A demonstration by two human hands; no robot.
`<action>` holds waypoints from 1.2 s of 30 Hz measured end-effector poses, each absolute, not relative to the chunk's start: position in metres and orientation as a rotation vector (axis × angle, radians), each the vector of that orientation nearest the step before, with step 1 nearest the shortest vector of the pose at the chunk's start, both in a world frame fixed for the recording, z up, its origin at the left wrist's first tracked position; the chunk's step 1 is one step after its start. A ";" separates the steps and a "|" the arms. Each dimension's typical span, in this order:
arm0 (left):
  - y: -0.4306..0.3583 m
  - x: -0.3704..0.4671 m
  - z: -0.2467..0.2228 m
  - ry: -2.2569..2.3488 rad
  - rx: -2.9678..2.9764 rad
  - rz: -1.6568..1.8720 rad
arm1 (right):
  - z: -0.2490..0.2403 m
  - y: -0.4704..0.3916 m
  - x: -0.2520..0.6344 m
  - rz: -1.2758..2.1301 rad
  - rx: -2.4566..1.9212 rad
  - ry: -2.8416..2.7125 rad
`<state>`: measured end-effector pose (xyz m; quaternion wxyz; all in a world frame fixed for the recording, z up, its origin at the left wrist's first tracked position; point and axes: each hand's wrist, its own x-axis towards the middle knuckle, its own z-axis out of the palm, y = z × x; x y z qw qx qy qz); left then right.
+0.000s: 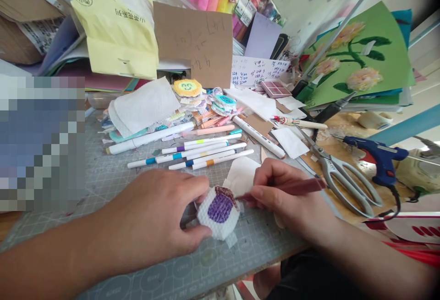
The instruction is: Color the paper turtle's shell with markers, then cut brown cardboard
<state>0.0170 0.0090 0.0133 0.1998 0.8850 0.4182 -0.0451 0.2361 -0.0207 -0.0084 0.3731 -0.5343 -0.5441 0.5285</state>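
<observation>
- The left hand (156,219) sits low in the centre of the frame, fingers curled narrow, thumb and forefinger pinching the edge of a small white paper piece (220,215) against the grey cutting mat (113,180).
- The paper piece lies on the mat between the two hands; it bears a purple coloured patch with a brownish band along its top.
- The right hand (280,197), just right of the paper, is closed around a reddish-brown pen (292,187), whose tip touches the upper right edge of the coloured patch.
- Above the hands, mid-frame, a row of white markers (206,153) with coloured bands lies on the mat, roughly side by side.
- Right of the pen, large grey-handled scissors (343,176) rest on the wooden table, and a blue glue gun (378,158) lies just beyond them.
- A brown cardboard sheet (192,43) stands upright in the upper centre; its pencilled marks are too faint to read.
- A green sheet with paper flowers (364,52) leans at the upper right.
</observation>
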 end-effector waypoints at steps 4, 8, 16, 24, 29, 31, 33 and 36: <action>0.010 0.014 0.011 1.175 2.467 -0.071 | -0.010 -0.020 0.236 1.356 -1.385 -1.402; 0.014 0.014 0.008 1.209 2.376 -0.143 | -0.008 -0.018 0.234 1.351 -1.403 -1.340; 0.013 0.013 0.006 1.213 2.352 -0.156 | -0.007 -0.017 0.233 1.380 -1.432 -1.309; 0.010 0.019 0.013 1.234 2.402 -0.155 | -0.004 -0.017 0.233 1.416 -1.447 -1.289; 0.015 0.014 0.004 1.178 2.366 -0.125 | -0.005 -0.015 0.234 1.412 -1.436 -1.294; 0.016 0.012 0.001 1.179 2.376 -0.111 | -0.004 -0.015 0.234 1.424 -1.435 -1.320; 0.016 0.011 -0.001 1.183 2.389 -0.080 | -0.004 -0.015 0.234 1.435 -1.420 -1.323; 0.014 0.010 -0.002 1.181 2.395 -0.035 | -0.004 -0.016 0.233 1.407 -1.433 -1.312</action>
